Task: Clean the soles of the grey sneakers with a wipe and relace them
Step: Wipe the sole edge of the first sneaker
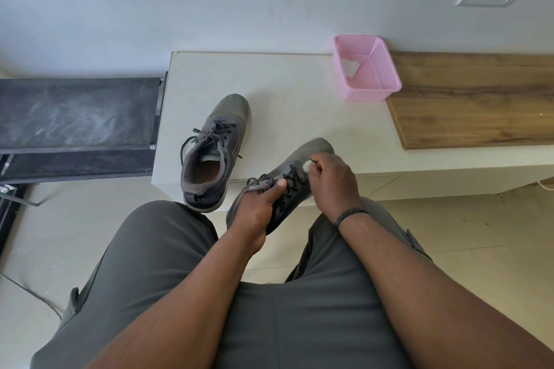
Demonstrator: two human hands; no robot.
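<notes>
1. One grey sneaker (287, 180) is held up between the knees, just off the near edge of the desk (284, 105). It is gripped at the heel end by the left hand (254, 207), fingers curled under the shoe and thumb laid across the tongue.
2. The right hand (332, 180) is set over the eyelets near the toe, fingers pinched together on what looks like the black lace (295, 177); a scrap of white (307, 164) is glimpsed under them, too hidden to be named.
3. The second sneaker (214, 153) is stood upright on the desk, heel hanging over the edge, laces loose and trailing.
4. A crumpled wipe (349, 66) is seen lying in the pink basket (371, 90) at the back.
5. Risks: an eyelet could be skipped or the lace ends left uneven if it is pulled too hard from one side; the held shoe could be twisted out of the left grip; the overhanging sneaker could be knocked to the floor by a knee.
</notes>
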